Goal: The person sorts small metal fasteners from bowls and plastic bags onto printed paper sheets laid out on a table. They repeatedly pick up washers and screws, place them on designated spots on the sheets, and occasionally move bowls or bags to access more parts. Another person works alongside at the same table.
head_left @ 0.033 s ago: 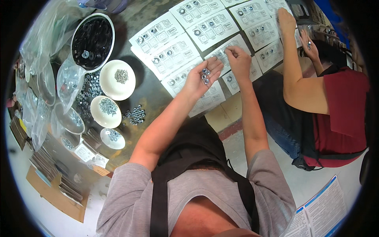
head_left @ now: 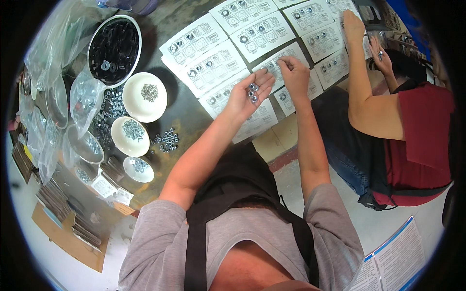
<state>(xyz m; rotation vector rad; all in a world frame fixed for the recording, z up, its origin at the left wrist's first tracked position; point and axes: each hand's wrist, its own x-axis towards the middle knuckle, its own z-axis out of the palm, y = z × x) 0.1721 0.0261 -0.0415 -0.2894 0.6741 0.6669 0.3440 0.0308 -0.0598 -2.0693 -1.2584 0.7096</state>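
Observation:
Palm up, my left hand [head_left: 241, 99] cradles several small shiny metal nuts [head_left: 253, 93] on its half-curled fingers. To its right, the fingertips of my right hand [head_left: 297, 81] are pinched together above a printed sheet [head_left: 293, 53]. Whatever that pinch holds, if anything, is too small to make out. Rows of similar white sheets [head_left: 228, 59] with line drawings cover the table around both hands. Small rings and nuts lie on drawn outlines, such as a metal nut [head_left: 243, 40] on one sheet.
At left stand a tub of black washers [head_left: 114, 48], a bowl of metal pins [head_left: 160, 109], a bowl of screws [head_left: 130, 149] and a small bowl [head_left: 145, 175]. Loose nuts [head_left: 167, 140] and plastic bags [head_left: 53, 53] lie nearby. A co-worker's arm [head_left: 359, 92] reaches over the sheets at right.

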